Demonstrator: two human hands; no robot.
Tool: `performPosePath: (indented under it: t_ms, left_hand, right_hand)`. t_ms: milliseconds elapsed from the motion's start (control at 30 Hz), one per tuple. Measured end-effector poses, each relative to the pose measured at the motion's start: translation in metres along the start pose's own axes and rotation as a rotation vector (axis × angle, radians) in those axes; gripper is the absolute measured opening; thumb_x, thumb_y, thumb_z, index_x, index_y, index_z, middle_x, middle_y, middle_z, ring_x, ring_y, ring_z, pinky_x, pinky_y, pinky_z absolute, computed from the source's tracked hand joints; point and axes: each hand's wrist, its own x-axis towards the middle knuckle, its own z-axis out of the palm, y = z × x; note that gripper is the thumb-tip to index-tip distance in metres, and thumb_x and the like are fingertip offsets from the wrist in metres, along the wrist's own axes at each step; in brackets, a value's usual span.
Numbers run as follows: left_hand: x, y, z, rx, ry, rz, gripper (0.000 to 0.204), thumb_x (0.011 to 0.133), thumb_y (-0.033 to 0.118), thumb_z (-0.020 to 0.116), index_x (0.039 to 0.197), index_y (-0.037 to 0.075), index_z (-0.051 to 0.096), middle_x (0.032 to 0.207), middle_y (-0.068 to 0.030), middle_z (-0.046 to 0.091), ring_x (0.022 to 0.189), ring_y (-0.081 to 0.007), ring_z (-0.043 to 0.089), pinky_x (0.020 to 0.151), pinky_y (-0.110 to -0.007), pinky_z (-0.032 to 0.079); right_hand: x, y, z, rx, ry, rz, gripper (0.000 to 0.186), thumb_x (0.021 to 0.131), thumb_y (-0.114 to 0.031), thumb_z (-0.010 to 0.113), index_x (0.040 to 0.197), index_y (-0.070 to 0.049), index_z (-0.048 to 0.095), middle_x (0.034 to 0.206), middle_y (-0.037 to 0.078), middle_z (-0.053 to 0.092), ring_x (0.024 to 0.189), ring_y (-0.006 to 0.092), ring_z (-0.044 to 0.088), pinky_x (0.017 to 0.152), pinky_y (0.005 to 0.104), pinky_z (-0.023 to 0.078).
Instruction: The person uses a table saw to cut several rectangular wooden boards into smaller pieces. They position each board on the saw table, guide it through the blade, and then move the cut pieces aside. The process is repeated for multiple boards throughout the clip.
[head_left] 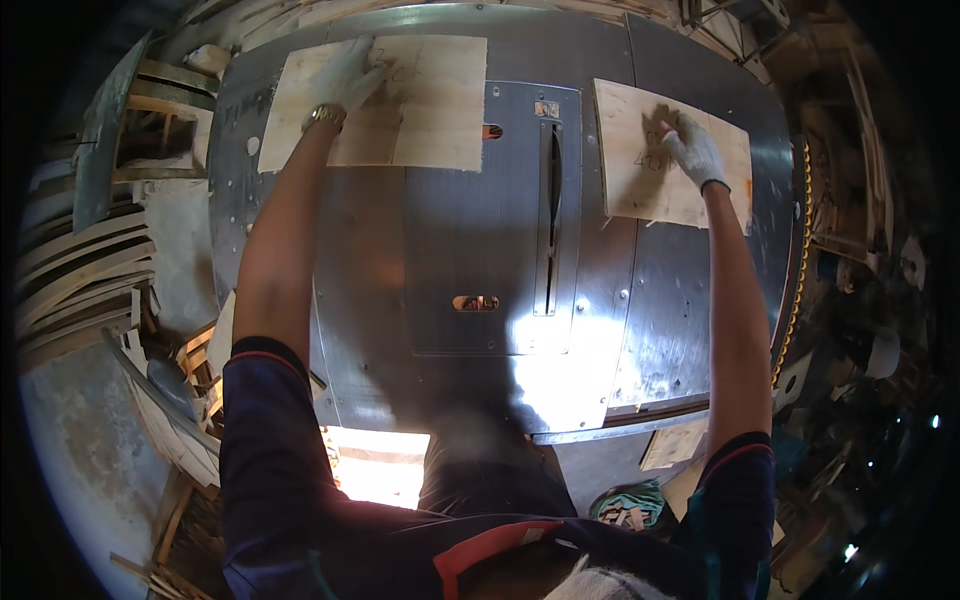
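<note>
My left hand (352, 80), in a pale glove with a watch at the wrist, rests with fingers spread on a light wooden board (435, 105) on the metal saw table (450, 230). My right hand (692, 145), also gloved, lies with slightly bent, separated fingers on a second, smaller board (625, 180) to the right. Both boards bear pencil marks. Between them runs a long narrow slot (550, 210) in a metal insert, with a small oval cutout (475, 302) near its lower end.
Stacks of wood offcuts (85, 265) crowd the left side, and more timber (850, 180) stands at the right. A yellow ridged strip (800, 260) runs along the table's right edge. A green sack of scraps (625, 505) sits below the near right edge.
</note>
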Motion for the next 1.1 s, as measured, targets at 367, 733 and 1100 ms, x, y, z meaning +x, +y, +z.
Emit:
performPosePath:
  t_ms: [367, 733, 1100]
  left_hand:
    - [-0.071, 0.053, 0.025, 0.215, 0.047, -0.098, 0.061, 0.093, 0.052, 0.057, 0.144, 0.018, 0.059, 0.144, -0.0142, 0.057, 0.137, -0.0355, 0.051, 0.117, -0.051, 0.033]
    - [-0.343, 0.198, -0.007, -0.012, -0.162, -0.018, 0.067, 0.084, 0.047, 0.074, 0.141, 0.014, 0.062, 0.150, -0.0138, 0.054, 0.150, -0.0362, 0.040, 0.124, -0.059, 0.028]
    - [-0.545, 0.258, 0.027, -0.949, 0.016, -0.979, 0.034, 0.099, 0.033, 0.070, 0.111, 0.002, 0.062, 0.106, -0.0168, 0.066, 0.092, -0.0306, 0.070, 0.064, -0.039, 0.062]
  right_hand:
    - [0.004, -0.019, 0.054, -0.290, 0.173, 0.086, 0.057, 0.106, -0.046, 0.048, 0.157, -0.020, 0.047, 0.165, 0.010, 0.044, 0.155, 0.0361, 0.036, 0.122, 0.0574, 0.032]
    - [-0.282, 0.036, 0.101, -0.313, 0.197, -0.052, 0.055, 0.095, -0.024, 0.057, 0.150, -0.018, 0.055, 0.162, 0.007, 0.047, 0.155, 0.0309, 0.037, 0.123, 0.0555, 0.028]
    - [-0.509, -0.207, 0.121, 0.777, -0.074, 0.494, 0.047, 0.089, -0.027, 0.067, 0.128, -0.004, 0.056, 0.117, 0.026, 0.069, 0.112, 0.0457, 0.065, 0.098, 0.0514, 0.051]
